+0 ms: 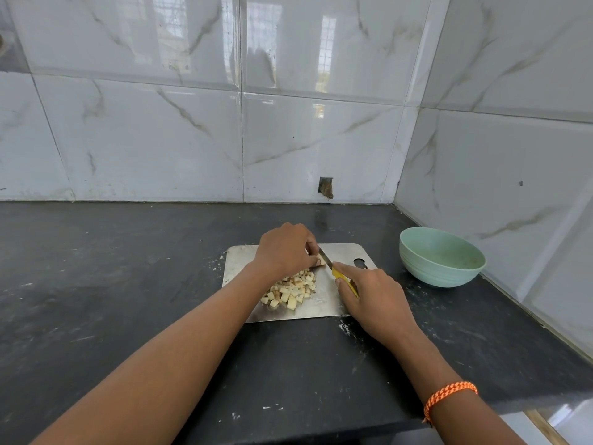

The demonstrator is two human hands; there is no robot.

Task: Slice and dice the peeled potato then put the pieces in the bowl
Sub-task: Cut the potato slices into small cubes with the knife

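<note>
left hand (286, 248) curls over something hidden, its grip unclear; right hand (369, 293) grips knife (338, 273) beside potato pieces (290, 290).

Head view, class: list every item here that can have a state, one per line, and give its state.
Pale diced potato pieces: cut, heaped on the board.
Uncut potato piece: held under the left hand.
Yellow-handled knife: in the right hand grip, blade at the potato.
Green bowl: upright, no pieces visible inside.
Steel cutting board: flat on the dark counter.

Head-mounted view, down onto countertop (128, 300)
</note>
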